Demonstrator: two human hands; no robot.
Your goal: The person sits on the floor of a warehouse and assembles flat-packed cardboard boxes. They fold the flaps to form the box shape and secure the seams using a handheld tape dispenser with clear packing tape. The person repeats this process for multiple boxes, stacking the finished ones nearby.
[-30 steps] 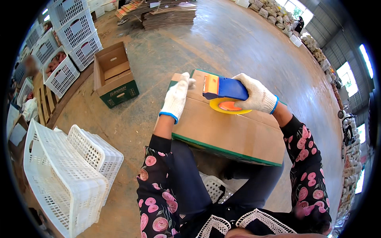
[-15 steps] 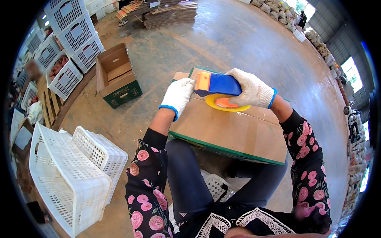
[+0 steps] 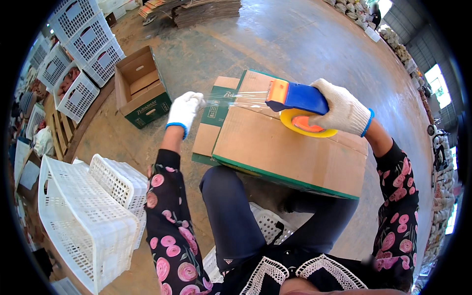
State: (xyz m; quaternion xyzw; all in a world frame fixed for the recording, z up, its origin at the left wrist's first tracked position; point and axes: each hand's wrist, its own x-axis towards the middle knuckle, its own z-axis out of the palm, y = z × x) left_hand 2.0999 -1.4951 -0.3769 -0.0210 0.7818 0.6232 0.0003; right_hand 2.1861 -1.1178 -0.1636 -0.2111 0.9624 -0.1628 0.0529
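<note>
A cardboard box (image 3: pixel 295 152) with green edges lies in front of my knees, a flap sticking out at its left. My right hand (image 3: pixel 342 105), in a white knit glove with a blue cuff, is wrapped round a blue tape dispenser (image 3: pixel 301 98) with an orange front and a yellow-rimmed roll. From the dispenser a strip of clear tape (image 3: pixel 236 98) stretches left above the flap. Its free end is pinched in my gloved left hand (image 3: pixel 186 111), out past the box's left side.
An open-topped cardboard box (image 3: pixel 142 88) stands on the floor at the far left. White plastic crates (image 3: pixel 88 226) lie at the near left, and more crates (image 3: pixel 88 42) are stacked behind. Flattened cardboard (image 3: pixel 206 12) is piled at the back. A pallet (image 3: pixel 61 130) lies left.
My hands have moved apart, the left going left and the right going right with the dispenser. A length of clear tape now spans between them.
</note>
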